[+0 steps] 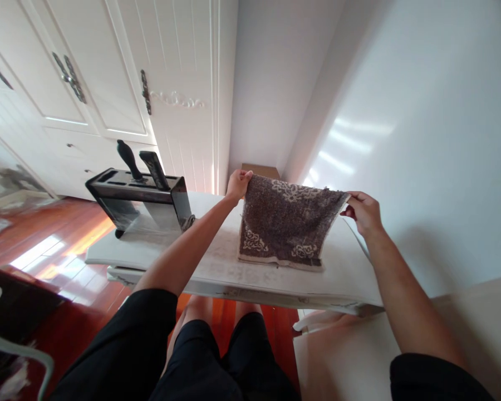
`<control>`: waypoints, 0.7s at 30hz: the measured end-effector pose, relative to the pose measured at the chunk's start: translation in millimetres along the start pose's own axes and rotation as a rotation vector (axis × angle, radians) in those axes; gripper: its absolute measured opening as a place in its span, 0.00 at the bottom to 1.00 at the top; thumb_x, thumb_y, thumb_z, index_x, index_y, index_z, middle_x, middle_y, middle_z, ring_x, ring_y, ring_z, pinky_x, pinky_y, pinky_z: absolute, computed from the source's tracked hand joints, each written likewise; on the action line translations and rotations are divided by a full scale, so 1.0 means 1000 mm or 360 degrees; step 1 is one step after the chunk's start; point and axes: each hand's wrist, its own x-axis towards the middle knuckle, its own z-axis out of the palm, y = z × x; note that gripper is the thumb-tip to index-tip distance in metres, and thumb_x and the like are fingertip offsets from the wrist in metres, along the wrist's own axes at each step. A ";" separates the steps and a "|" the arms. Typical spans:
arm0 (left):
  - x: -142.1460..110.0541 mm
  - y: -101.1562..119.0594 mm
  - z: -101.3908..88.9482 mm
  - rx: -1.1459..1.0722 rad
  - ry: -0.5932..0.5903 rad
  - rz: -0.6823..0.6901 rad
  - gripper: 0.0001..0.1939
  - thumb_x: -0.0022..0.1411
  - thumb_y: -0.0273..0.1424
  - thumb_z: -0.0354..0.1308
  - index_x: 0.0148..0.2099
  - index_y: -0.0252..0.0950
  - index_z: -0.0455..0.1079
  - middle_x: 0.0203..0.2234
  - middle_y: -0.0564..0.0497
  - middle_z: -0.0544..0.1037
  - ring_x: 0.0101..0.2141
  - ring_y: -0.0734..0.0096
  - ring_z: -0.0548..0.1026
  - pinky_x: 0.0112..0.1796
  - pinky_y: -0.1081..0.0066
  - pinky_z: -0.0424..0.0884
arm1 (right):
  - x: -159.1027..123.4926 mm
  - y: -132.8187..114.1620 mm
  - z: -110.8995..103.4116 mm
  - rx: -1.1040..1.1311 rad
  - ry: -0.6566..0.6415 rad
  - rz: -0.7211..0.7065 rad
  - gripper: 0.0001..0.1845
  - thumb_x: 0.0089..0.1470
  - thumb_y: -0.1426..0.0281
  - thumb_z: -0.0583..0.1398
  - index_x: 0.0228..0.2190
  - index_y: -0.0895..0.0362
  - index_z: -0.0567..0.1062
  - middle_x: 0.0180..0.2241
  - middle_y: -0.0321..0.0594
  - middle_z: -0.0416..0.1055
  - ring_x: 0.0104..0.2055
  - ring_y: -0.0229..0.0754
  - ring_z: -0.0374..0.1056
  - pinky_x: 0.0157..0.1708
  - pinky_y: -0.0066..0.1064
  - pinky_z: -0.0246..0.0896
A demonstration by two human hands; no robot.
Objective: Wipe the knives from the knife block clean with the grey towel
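A dark brown towel [286, 225] with a pale flower pattern is held up by its two far corners, its near edge resting on the white table [217, 267]. My left hand [237, 185] is closed on the towel's far left corner. My right hand [363, 211] pinches the far right corner. The cloth hangs slanted between them.
A black knife block [140, 195] with two black handles sticking out stands on the table's left part. White cupboard doors [108, 78] rise behind it. A white wall [421, 139] runs along the right. Red wooden floor [67, 256] lies to the left, my knees under the table.
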 end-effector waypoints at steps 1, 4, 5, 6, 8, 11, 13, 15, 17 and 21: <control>0.003 -0.007 0.003 -0.0019 -0.0015 -0.0023 0.08 0.65 0.33 0.56 0.35 0.34 0.67 0.24 0.50 0.71 0.30 0.70 0.69 0.34 0.69 0.67 | 0.003 0.009 0.003 0.0004 -0.0047 0.0074 0.15 0.33 0.69 0.70 0.29 0.58 0.77 0.16 0.28 0.69 0.13 0.29 0.59 0.16 0.25 0.68; 0.008 -0.025 0.008 -0.0036 -0.0039 -0.0021 0.08 0.65 0.31 0.54 0.35 0.33 0.70 0.26 0.49 0.72 0.31 0.70 0.68 0.34 0.70 0.66 | 0.012 0.032 0.010 0.0075 -0.0179 0.0245 0.13 0.37 0.71 0.69 0.29 0.58 0.76 0.21 0.34 0.73 0.19 0.36 0.70 0.23 0.28 0.74; 0.008 -0.029 0.009 -0.0034 -0.0032 -0.0012 0.08 0.65 0.31 0.54 0.34 0.33 0.70 0.27 0.49 0.73 0.31 0.70 0.69 0.34 0.71 0.66 | 0.014 0.039 0.012 0.0109 -0.0208 0.0270 0.12 0.37 0.71 0.69 0.29 0.58 0.76 0.22 0.36 0.75 0.22 0.37 0.72 0.27 0.29 0.75; 0.009 -0.032 0.009 -0.0034 -0.0024 -0.0005 0.08 0.65 0.30 0.54 0.34 0.33 0.70 0.28 0.49 0.73 0.32 0.71 0.68 0.34 0.71 0.66 | 0.018 0.045 0.013 0.0146 -0.0227 0.0274 0.12 0.38 0.72 0.69 0.28 0.58 0.75 0.24 0.37 0.75 0.25 0.38 0.74 0.30 0.31 0.76; 0.009 -0.037 0.008 -0.0035 -0.0010 0.0001 0.08 0.65 0.30 0.54 0.35 0.33 0.71 0.28 0.49 0.74 0.32 0.72 0.68 0.34 0.72 0.66 | 0.024 0.057 0.014 0.0218 -0.0253 0.0238 0.10 0.37 0.73 0.68 0.27 0.57 0.75 0.26 0.37 0.76 0.30 0.39 0.75 0.36 0.33 0.76; 0.009 -0.040 0.006 -0.0072 -0.0031 -0.0002 0.08 0.66 0.31 0.54 0.37 0.33 0.72 0.27 0.51 0.73 0.29 0.74 0.67 0.34 0.72 0.66 | 0.033 0.070 0.009 0.0276 -0.0361 0.0146 0.10 0.38 0.67 0.68 0.27 0.57 0.77 0.29 0.37 0.76 0.34 0.40 0.74 0.43 0.37 0.74; 0.008 -0.042 0.005 -0.0127 -0.0061 -0.0002 0.09 0.65 0.32 0.55 0.37 0.33 0.72 0.26 0.52 0.73 0.28 0.75 0.67 0.34 0.72 0.66 | 0.038 0.076 0.004 0.0187 -0.0485 0.0073 0.16 0.38 0.62 0.69 0.31 0.56 0.78 0.32 0.37 0.77 0.37 0.41 0.73 0.45 0.38 0.72; 0.008 -0.045 0.005 -0.0179 -0.0094 -0.0009 0.09 0.64 0.33 0.56 0.37 0.32 0.73 0.24 0.52 0.72 0.27 0.75 0.67 0.34 0.72 0.66 | 0.041 0.082 0.001 -0.0063 -0.0571 -0.0020 0.23 0.35 0.60 0.72 0.36 0.56 0.79 0.34 0.37 0.76 0.36 0.41 0.71 0.43 0.37 0.70; 0.009 -0.048 0.007 -0.0210 -0.0127 -0.0020 0.10 0.64 0.33 0.57 0.36 0.31 0.73 0.24 0.53 0.71 0.27 0.76 0.67 0.34 0.73 0.67 | 0.045 0.088 0.000 -0.0424 -0.0562 -0.0111 0.27 0.32 0.60 0.73 0.37 0.57 0.79 0.30 0.36 0.75 0.32 0.40 0.68 0.37 0.36 0.68; 0.010 -0.054 0.011 -0.0203 -0.0145 -0.0031 0.10 0.62 0.34 0.58 0.35 0.31 0.74 0.24 0.52 0.73 0.27 0.76 0.68 0.33 0.73 0.67 | 0.055 0.097 0.001 -0.1032 -0.0379 -0.0411 0.16 0.39 0.64 0.68 0.33 0.57 0.79 0.27 0.38 0.74 0.29 0.42 0.67 0.36 0.39 0.66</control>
